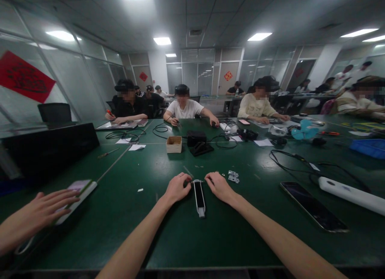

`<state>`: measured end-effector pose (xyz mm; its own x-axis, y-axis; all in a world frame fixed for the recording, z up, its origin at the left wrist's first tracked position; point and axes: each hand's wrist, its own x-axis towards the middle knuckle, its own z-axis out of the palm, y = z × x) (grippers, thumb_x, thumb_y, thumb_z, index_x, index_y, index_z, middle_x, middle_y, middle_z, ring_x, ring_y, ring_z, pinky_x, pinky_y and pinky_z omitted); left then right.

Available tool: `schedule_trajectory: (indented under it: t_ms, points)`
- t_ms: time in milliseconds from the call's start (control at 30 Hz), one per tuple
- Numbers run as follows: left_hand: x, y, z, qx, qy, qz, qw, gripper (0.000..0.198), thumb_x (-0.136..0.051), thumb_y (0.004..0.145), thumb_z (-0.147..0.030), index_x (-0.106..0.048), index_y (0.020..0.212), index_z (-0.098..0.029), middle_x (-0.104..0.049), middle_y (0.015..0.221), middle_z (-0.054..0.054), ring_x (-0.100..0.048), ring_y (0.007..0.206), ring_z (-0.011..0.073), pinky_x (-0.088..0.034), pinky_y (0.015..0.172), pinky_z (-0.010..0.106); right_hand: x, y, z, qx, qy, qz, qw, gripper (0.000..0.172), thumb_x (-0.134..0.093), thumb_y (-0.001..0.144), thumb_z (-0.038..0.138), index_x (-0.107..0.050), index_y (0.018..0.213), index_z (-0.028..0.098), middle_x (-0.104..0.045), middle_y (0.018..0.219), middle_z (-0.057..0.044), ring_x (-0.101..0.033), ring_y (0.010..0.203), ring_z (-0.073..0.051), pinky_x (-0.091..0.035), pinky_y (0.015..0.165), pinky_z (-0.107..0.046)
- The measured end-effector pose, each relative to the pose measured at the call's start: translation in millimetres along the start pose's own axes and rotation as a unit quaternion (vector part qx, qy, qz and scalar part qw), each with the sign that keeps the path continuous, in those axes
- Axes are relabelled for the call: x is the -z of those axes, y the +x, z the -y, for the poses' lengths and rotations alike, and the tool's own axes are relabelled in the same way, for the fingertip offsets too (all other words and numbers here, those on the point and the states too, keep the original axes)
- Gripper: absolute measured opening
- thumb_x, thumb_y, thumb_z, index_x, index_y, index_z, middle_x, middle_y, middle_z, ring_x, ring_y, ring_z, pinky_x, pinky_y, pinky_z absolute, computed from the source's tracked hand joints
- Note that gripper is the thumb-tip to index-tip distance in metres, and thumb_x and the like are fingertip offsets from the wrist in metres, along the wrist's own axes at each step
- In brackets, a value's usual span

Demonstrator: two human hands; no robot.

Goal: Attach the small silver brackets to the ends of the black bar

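My left hand point(177, 187) and my right hand point(217, 186) meet at the top end of a narrow black-and-white device point(199, 198), which lies lengthwise on the green table mat point(126, 218). Both sets of fingers appear to pinch a thin metal bar point(197, 182) across its top end. Close to my right hand lie small metal hinge plates point(233, 176). The fingers hide part of the bar.
A co-worker's hand point(39, 208) rests on a white-cased phone point(76, 201) at left. A dark smartphone point(313, 206) and white power strip point(351, 195) lie at right. A cardboard box point(173, 144), black cables and seated people are farther along the table.
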<state>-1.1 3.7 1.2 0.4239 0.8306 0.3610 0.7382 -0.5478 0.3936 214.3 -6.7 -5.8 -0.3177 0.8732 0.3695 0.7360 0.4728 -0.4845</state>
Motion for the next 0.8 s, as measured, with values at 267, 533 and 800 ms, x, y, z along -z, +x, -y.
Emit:
schedule_trajectory:
  t_ms: [267,533,800]
  points:
    - [-0.3,1.5,-0.8,0.022,0.014,0.028,0.999,0.012,-0.051,0.081,-0.018,-0.063,0.085,-0.018,-0.062,0.082,0.002,-0.058,0.073,0.0161,-0.043,0.065,0.026,-4.6,1.3,-1.6,-0.007,0.03,0.022,0.999,0.021,-0.039,0.092,0.019,-0.06,0.091,0.015,-0.062,0.092,-0.008,-0.056,0.086,-0.018,-0.046,0.08,-0.033]
    - [-1.4,0.7,0.4,0.014,0.002,0.026,1.0,0.013,-0.05,0.082,-0.019,-0.062,0.086,-0.017,-0.063,0.082,0.003,-0.057,0.073,0.0161,-0.043,0.066,0.026,-4.5,1.7,-1.2,-0.009,0.055,0.027,0.998,0.022,-0.04,0.093,0.021,-0.061,0.096,0.017,-0.064,0.094,-0.007,-0.058,0.087,-0.018,-0.047,0.078,-0.032]
    - [-4.0,1.7,3.3,0.01,0.004,0.023,1.0,0.013,-0.05,0.082,-0.019,-0.063,0.086,-0.018,-0.062,0.081,0.002,-0.056,0.072,0.0153,-0.043,0.067,0.026,-6.6,2.9,-5.5,-0.002,0.049,0.024,0.999,0.023,-0.041,0.092,0.019,-0.063,0.096,0.017,-0.065,0.093,-0.005,-0.058,0.087,-0.017,-0.046,0.08,-0.031]
